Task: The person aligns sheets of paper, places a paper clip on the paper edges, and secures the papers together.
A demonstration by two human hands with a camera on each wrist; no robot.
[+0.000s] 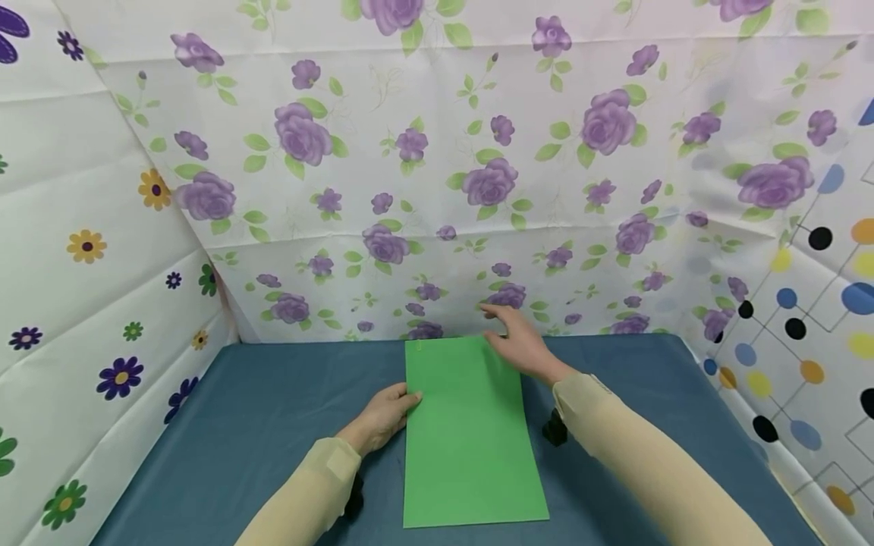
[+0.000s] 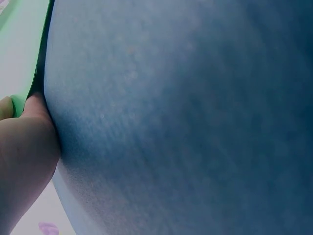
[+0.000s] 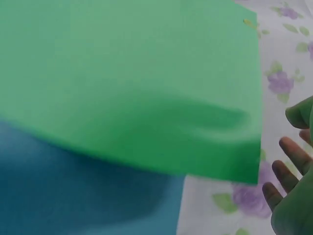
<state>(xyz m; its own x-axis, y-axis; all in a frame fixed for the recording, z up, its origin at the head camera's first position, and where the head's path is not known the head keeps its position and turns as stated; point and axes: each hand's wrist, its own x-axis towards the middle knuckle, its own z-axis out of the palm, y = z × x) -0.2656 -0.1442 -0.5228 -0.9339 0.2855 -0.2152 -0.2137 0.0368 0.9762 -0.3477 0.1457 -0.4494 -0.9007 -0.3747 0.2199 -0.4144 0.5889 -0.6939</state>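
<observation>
A green rectangular sheet of paper or card (image 1: 471,447) lies lengthwise over the blue-covered table, its far edge at the table's back. My left hand (image 1: 381,415) pinches its left edge, thumb on top and fingers underneath; the left wrist view shows the thumb over the sheet (image 2: 22,44). Over the far right corner, my right hand (image 1: 519,341) is held with fingers apart and extended toward the back wall. In the right wrist view those fingers (image 3: 287,175) are just beyond the corner of the sheet (image 3: 122,63), holding nothing. A small yellowish mark shows near the far left corner.
Dark blue cloth covers the table (image 1: 293,394). A white backdrop with purple roses (image 1: 303,135) rises right behind its back edge. Daisy-patterned cloth (image 1: 119,378) hangs on the left, and a dotted cloth (image 1: 812,371) on the right. Small black devices (image 1: 555,428) sit under the wrists.
</observation>
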